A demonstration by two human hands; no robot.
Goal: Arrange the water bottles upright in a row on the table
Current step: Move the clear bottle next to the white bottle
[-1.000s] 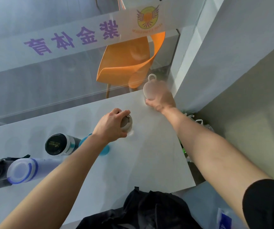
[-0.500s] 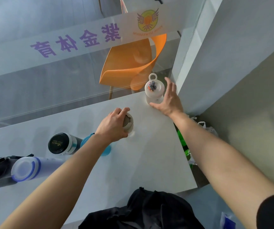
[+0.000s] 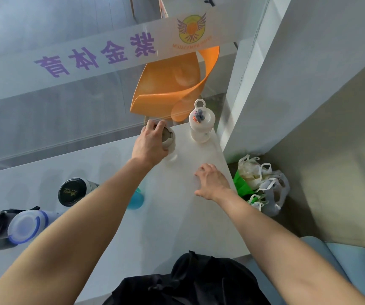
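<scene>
At the table's far right corner: your left hand (image 3: 149,142) is wrapped around the clear grey-capped plastic bottle (image 3: 168,139), beside the white loop-lidded bottle (image 3: 201,124).
Right hand (image 3: 211,182): fingers spread, empty, over the white table (image 3: 177,227).
Handling: likely light, smooth; grip the body, not the cap.

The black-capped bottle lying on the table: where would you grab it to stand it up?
Probably around the silver body just behind the cap of the black-capped bottle, coming from above. It lies on its side on the table, cap toward the camera, and the left forearm hides the far end.
</scene>
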